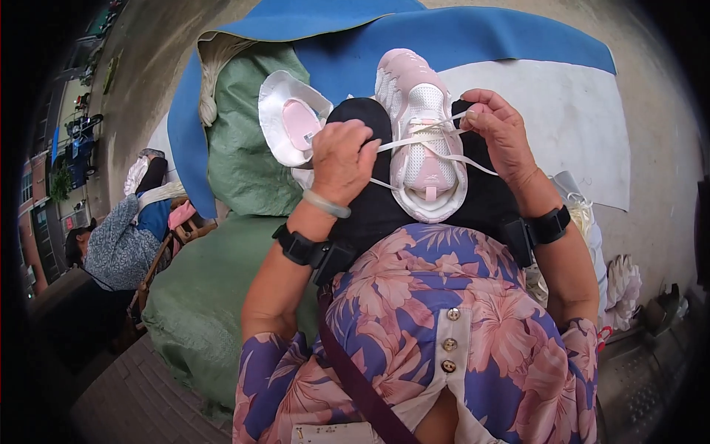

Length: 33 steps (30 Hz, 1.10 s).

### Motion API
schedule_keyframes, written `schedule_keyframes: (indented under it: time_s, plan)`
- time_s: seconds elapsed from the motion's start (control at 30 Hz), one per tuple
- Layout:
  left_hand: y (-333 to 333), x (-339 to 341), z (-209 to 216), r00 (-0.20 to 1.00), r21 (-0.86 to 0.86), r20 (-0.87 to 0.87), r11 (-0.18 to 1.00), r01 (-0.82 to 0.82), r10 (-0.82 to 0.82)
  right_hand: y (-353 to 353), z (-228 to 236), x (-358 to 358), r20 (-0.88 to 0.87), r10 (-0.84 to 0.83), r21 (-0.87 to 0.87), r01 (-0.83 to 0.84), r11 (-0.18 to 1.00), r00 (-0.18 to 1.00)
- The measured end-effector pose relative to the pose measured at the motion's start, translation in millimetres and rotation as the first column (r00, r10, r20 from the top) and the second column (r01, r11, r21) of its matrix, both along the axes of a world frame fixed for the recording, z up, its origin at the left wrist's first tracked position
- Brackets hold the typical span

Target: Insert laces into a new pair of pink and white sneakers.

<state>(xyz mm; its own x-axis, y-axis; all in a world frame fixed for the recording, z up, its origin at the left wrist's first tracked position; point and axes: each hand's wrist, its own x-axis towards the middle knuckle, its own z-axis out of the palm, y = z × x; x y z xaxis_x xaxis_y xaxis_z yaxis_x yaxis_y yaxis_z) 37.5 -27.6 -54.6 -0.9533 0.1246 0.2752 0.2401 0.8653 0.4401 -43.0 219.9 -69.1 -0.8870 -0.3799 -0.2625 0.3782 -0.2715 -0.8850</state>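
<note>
Pink-and-white sneaker (421, 159) lay sole-down on the person's dark-trousered lap (359, 200), between the two hands, toe pointing away and heel near the belly; the right hand (497, 133) pinched one of the white laces (392, 145) between thumb and forefinger, the other fingers curled; the left hand (342, 159) was closed, with a lace running out taut from its thumb side; beside that hand stood a white-and-pink shoe piece (275, 133), against a green sack (248, 155). By its look, the sneaker was light, with a soft, yielding mesh upper and a firmer sole; the laces looked limp and thin, best pinched near their ends; for steadying, the sole's sides or padded heel collar seemed the surest hold.
</note>
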Motion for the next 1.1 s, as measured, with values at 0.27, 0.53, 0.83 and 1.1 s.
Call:
schedule_keyframes:
  time_s: [0.27, 0.53, 0.83, 1.1]
  plan:
    - [41, -24, 4, 0.973, -0.122, 0.196, 0.982, 0.145, -0.12, 15, 5, -11, -0.011, 0.523, 0.546, -0.433, 0.717, 0.852]
    - [36, -33, -9, 0.928, 0.172, 0.322, 0.976, 0.136, -0.186, 4, -7, -10, -0.103, 0.423, 0.607, -0.28, 0.744, 0.901]
    - [26, -30, 2, 0.862, 0.318, 0.418, 0.935, 0.157, -0.287, -5, -21, -6, -0.015, 0.317, 0.587, -0.248, 0.771, 0.948]
    - [30, -24, 1, 0.91, 0.306, 0.305, 0.934, 0.186, -0.281, -13, -13, -9, 0.052, 0.278, 0.676, -0.239, 0.697, 0.959]
